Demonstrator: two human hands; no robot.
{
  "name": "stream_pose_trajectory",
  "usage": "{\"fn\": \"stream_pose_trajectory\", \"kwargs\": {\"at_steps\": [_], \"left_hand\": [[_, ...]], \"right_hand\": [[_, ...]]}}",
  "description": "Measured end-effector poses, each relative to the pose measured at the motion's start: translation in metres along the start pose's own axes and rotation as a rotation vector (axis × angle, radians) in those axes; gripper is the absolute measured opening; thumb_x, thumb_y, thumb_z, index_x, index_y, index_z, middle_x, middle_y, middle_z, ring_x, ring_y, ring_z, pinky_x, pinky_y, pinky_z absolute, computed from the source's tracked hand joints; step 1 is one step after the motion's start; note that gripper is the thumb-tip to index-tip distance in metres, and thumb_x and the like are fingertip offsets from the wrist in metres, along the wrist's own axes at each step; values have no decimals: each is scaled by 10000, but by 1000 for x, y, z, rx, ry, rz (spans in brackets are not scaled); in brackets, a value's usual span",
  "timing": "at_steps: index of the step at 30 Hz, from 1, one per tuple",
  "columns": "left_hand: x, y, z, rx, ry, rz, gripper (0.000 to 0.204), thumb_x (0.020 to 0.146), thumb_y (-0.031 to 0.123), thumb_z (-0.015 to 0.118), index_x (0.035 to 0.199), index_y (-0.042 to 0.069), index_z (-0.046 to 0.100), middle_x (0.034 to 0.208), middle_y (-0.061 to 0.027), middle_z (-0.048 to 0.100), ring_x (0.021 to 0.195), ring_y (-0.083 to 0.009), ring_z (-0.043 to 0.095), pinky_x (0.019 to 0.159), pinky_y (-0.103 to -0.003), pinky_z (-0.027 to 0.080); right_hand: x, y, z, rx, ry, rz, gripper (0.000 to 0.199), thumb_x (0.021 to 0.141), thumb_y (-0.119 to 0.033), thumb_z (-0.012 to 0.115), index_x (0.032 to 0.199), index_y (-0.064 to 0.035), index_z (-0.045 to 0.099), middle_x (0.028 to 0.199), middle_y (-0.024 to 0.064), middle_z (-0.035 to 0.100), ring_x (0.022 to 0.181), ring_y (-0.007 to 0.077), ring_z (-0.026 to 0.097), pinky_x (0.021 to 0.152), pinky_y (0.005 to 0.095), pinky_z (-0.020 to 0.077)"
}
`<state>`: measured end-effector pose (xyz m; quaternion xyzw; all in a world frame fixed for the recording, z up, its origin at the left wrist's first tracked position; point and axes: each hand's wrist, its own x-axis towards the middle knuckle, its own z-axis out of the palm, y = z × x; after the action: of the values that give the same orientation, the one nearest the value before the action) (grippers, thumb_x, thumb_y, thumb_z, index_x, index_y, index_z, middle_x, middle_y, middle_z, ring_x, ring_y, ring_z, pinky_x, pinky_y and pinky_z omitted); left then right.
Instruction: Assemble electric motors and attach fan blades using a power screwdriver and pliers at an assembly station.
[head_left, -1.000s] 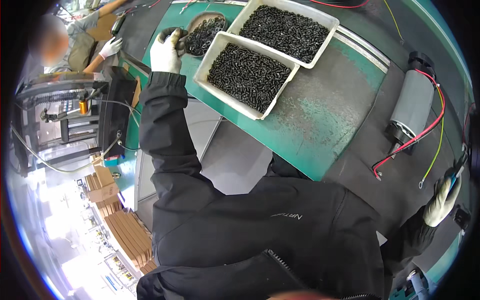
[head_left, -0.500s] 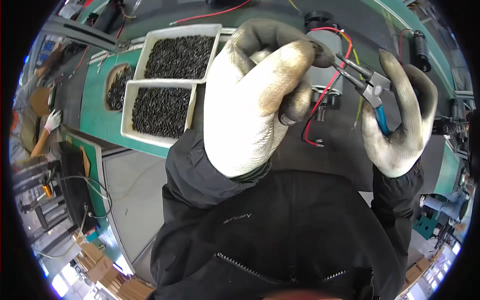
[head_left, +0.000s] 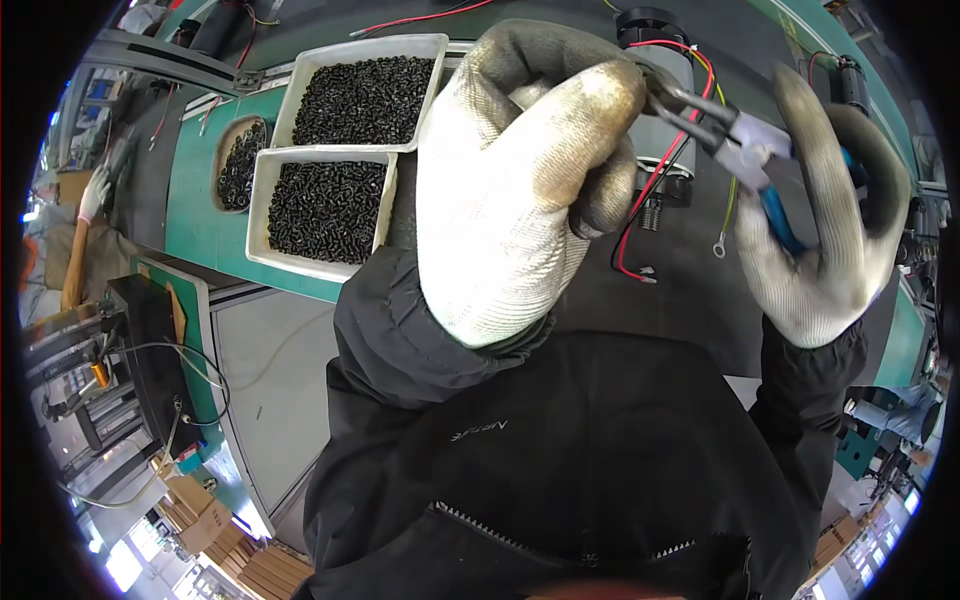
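Observation:
My left hand (head_left: 520, 190), in a white glove with grey, soiled fingertips, is raised with thumb and fingers pinched together. What lies in the pinch is hidden behind the thumb. My right hand (head_left: 830, 220), gloved alike, is wrapped round the blue handles of a pair of pliers (head_left: 750, 150), with its fingers on either side of them. The jaws point left and reach the left fingertips. Behind them on the dark bench top lies a grey cylindrical motor (head_left: 652, 145) with a black end cap. Red, black and yellow-green wires (head_left: 627, 240) run from it.
At the left stand two white trays (head_left: 287, 110) of small black parts and a smaller oval tray (head_left: 219, 165) of similar pieces. Another black motor (head_left: 852, 85) lies at the far right. A co-worker's gloved hand (head_left: 95, 195) is at the far left, beyond a metal rail (head_left: 170, 60).
My right hand has moved a little to the right and is more spread along the pliers. The jaws now sit closer to my left fingertips. The co-worker's hand has shifted up.

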<state>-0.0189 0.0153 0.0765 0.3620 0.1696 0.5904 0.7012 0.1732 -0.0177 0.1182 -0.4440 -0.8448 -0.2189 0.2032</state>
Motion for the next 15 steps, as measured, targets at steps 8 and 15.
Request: {"fn": "stream_pose_trajectory", "kwargs": {"at_steps": [8, 15], "left_hand": [[-7, -7, -6, 146, 163, 21, 171, 926, 124, 523, 1049, 14, 569, 697, -3, 514, 420, -56, 288, 445, -235, 283], [-4, -20, -22, 115, -11, 204, 149, 912, 106, 536, 1014, 7, 582, 656, -19, 516, 434, -64, 334, 455, -238, 303]], "right_hand": [[-4, 2, 18, 70, 51, 70, 519, 649, -34, 706, 1157, 26, 619, 1169, 147, 618, 1048, 282, 536, 865, 369, 470], [-6, 11, 13, 122, 33, 16, 493, 702, -132, 705, 1166, 11, 620, 1155, 133, 619, 1053, 284, 535, 894, 375, 451]]}}
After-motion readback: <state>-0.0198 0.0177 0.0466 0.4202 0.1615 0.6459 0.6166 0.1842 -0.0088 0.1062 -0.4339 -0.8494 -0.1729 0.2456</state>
